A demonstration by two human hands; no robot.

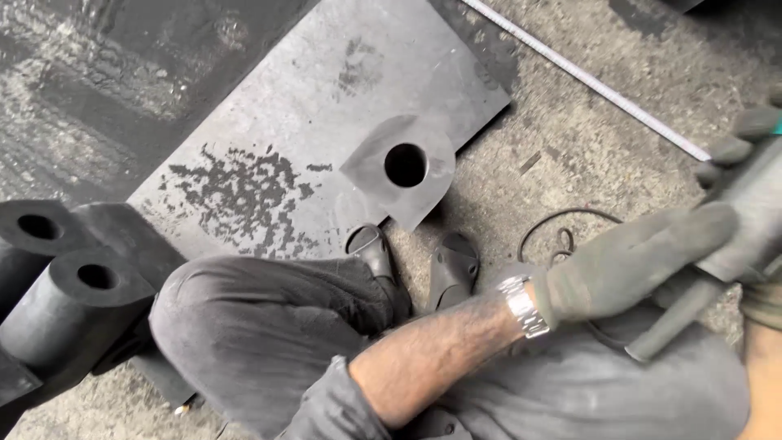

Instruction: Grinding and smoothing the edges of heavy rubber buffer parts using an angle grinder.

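My left hand (631,261), in a grey glove with a metal watch at the wrist, is closed over a grey bar-shaped tool (753,212) at the right edge. A thin dark rod (672,326) sticks out below that hand. My right hand (733,138), also gloved, curls its fingers around the upper part of the same tool; most of this hand is cut off by the frame. In front of my feet lies a small grey plate piece with a round hole (405,165), resting on the corner of a large flat metal plate (326,106).
My knee (244,326) and sandalled feet (454,265) fill the lower middle. Thick black cylinders with bored holes (81,293) lie at the left. A measuring tape (586,77) crosses the rough concrete floor at the upper right. A black cable loop (562,216) lies near my feet.
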